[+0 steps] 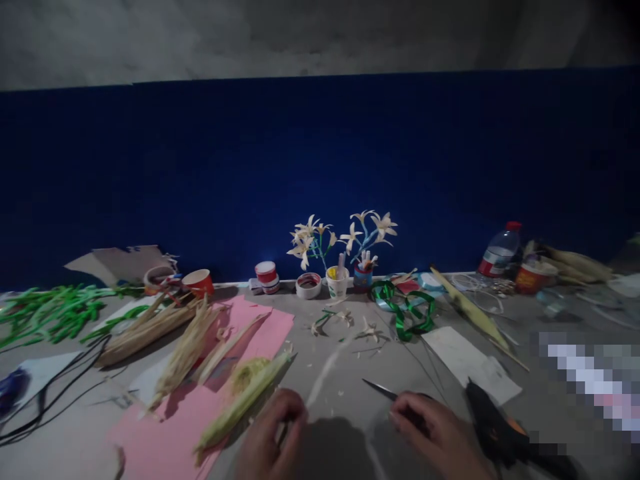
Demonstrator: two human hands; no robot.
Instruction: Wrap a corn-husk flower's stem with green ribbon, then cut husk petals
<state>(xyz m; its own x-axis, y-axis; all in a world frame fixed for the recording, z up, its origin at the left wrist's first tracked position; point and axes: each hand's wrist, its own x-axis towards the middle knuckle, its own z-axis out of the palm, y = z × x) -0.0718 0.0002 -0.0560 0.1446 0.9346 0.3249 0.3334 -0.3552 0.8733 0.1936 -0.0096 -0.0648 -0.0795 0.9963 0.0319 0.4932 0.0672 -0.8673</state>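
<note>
Fingers curled, grip cannot be told, left hand [274, 430] and right hand [434, 428] alike | pointed blade [379, 388] at right fingertips, above table [345, 400] | left: corn husk [245, 405], pink paper [160, 437] | right: black tool [493, 421]

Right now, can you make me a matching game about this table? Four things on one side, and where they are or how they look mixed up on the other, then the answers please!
Things:
1. Left hand
2. Ribbon
3. Right hand
4. Plastic bottle

Clues:
A. At the dark pointed blade
B. Has a red cap
C. Nearest the yellow-green husk on the pink paper
D. Shiny green, in loose loops

Right pairs: 1-C, 2-D, 3-A, 4-B
</note>
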